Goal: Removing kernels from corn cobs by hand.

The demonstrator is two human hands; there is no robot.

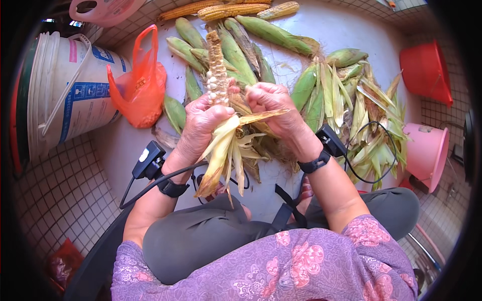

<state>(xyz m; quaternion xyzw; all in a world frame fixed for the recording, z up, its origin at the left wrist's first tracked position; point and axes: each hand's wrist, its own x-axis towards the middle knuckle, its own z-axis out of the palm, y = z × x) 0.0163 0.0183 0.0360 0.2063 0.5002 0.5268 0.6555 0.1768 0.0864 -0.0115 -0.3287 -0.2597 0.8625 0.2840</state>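
Note:
My left hand [201, 118] grips a corn cob [215, 49] upright near its base. Most of the cob is bare and brown, while white kernels [212, 84] remain on its lower part. Pale, peeled-back husk leaves [216, 161] hang below my fist, and one dry strip reaches across toward my right wrist. Just right of the cob is my right hand [273, 99], its fingers curled in; whether anything is inside them cannot be seen. Beyond both hands, several green unhusked corn ears [237, 56] lie on the white floor [128, 158].
Left stand a large white bucket [94, 101] and a red plastic bag [145, 94] with small pieces inside. Yellow corn ears [233, 11] lie at the back. Loose husks [361, 113] are heaped at right, near a red bucket [423, 73] and a pink bucket [425, 150]. Wrist devices carry cables.

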